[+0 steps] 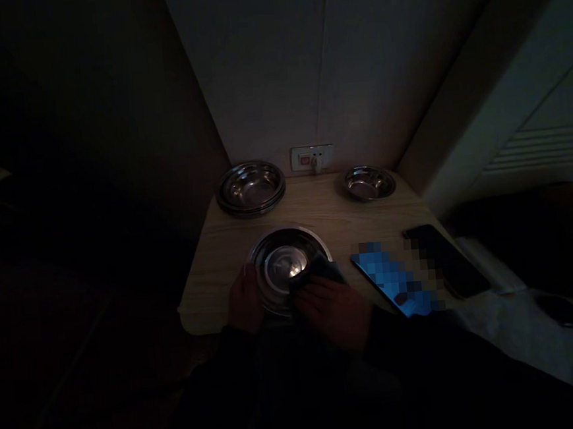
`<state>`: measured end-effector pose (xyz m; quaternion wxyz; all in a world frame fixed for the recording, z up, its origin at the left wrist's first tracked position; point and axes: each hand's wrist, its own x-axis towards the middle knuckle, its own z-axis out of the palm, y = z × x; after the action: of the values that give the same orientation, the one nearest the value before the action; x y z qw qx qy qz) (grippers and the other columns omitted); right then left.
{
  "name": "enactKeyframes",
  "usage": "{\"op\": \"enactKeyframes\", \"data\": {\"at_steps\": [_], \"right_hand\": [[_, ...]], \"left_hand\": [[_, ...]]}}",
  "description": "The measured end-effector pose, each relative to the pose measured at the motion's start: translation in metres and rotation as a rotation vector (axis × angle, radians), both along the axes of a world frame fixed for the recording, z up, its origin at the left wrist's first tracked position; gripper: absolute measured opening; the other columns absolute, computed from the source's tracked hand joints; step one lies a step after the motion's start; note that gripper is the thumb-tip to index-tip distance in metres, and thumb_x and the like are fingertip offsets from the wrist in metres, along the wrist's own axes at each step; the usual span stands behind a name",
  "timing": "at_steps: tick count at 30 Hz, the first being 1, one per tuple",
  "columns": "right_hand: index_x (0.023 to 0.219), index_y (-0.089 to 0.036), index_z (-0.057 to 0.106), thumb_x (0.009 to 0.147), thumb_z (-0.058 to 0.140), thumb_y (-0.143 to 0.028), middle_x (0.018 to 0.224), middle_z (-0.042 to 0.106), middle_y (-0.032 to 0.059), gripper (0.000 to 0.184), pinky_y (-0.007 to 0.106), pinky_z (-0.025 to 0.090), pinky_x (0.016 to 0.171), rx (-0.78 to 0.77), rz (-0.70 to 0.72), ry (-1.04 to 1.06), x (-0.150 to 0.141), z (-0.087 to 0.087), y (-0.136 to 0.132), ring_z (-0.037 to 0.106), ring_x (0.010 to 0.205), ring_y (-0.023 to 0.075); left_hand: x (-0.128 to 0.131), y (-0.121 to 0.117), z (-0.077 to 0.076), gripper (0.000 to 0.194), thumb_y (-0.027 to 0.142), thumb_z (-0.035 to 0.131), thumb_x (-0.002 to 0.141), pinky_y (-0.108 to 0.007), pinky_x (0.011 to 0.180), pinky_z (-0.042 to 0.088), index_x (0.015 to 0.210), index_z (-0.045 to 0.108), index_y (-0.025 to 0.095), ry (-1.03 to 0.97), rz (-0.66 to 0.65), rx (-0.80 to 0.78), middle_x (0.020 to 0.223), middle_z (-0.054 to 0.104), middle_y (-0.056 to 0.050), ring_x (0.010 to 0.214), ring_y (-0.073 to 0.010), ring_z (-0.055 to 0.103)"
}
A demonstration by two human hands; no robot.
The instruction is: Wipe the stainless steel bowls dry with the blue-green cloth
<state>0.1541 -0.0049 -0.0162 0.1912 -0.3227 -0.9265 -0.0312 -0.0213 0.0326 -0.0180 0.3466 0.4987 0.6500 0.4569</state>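
A shiny metal bowl with a wide rim sits near the front of the small wooden table. My left hand grips its left rim, thumb at the edge. Over the bowl's front right side, my right hand presses a dark cloth against the metal, fingers together on top of it. The cloth hangs down over the table's front, where it fades into darkness. Part of the bowl's near rim is hidden by the cloth and my hands.
A stack of metal bowls stands at the back left, and a single small metal bowl at the back right. A lit phone and a dark phone lie on the right. A wall socket is behind the table. The room is dim.
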Motion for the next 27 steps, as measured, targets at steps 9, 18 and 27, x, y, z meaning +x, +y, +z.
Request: {"op": "enactKeyframes", "data": {"at_steps": [9,18,27], "right_hand": [[0.109,-0.01,0.06,0.093,0.038,-0.011,0.107,0.068,0.0089,0.028,0.041,0.048,0.092,0.127,-0.038,0.123,0.023,-0.009,-0.01,0.061,0.099,0.0202],[0.113,-0.011,0.059,0.093,0.037,-0.013,0.113,0.066,0.0098,0.03,0.037,0.05,0.092,0.062,-0.068,0.252,-0.001,-0.01,-0.018,0.06,0.105,0.0191],[0.116,-0.011,0.058,0.091,0.04,-0.01,0.117,0.063,0.0105,0.031,0.045,0.044,0.099,0.1,-0.099,0.115,0.044,-0.009,-0.019,0.054,0.114,0.0204]], "left_hand": [[-0.001,0.004,0.012,0.051,0.053,0.035,0.085,-0.033,0.091,0.042,0.104,0.062,0.014,-0.127,-0.159,0.005,0.108,0.066,-0.009,0.102,-0.0218,0.058],[0.011,-0.013,0.004,0.05,0.044,0.032,0.09,-0.031,0.105,0.032,0.13,0.043,0.017,-0.063,-0.128,0.026,0.134,0.05,-0.008,0.125,-0.0185,0.043],[-0.007,-0.005,-0.012,0.046,0.046,0.032,0.089,-0.036,0.101,0.039,0.117,0.057,0.018,0.064,0.063,0.095,0.12,0.06,-0.01,0.117,-0.023,0.051]]}}
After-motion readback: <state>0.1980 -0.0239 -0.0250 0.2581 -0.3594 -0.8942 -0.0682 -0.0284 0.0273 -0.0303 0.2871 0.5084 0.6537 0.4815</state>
